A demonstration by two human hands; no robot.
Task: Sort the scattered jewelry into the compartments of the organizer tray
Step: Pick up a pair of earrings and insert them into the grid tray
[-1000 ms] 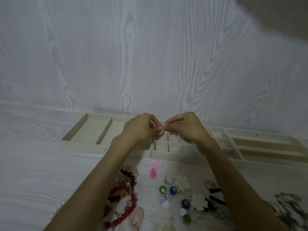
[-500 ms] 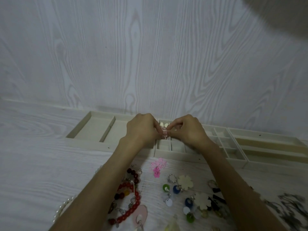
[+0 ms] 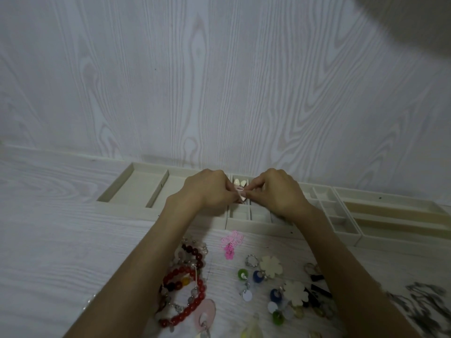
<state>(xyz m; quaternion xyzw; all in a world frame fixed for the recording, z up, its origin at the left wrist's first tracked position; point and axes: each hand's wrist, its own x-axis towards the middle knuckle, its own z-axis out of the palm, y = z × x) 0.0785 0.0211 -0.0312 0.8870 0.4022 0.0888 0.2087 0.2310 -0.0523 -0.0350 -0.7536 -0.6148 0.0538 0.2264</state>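
White wood-grain table (image 3: 61,240) runs across the lower frame. Behind it a wall (image 3: 219,81) with the same pale wood-grain pattern, meeting the table at a low ledge (image 3: 61,154). Dark blurred shape (image 3: 415,23) in the top right corner, possibly something close to the camera; can't tell what. Dim lighting, soft shadows.

One head-worn wide-angle view — close, looking forward and down over the tabletop (image 3: 61,240) to the wall (image 3: 219,81) behind.
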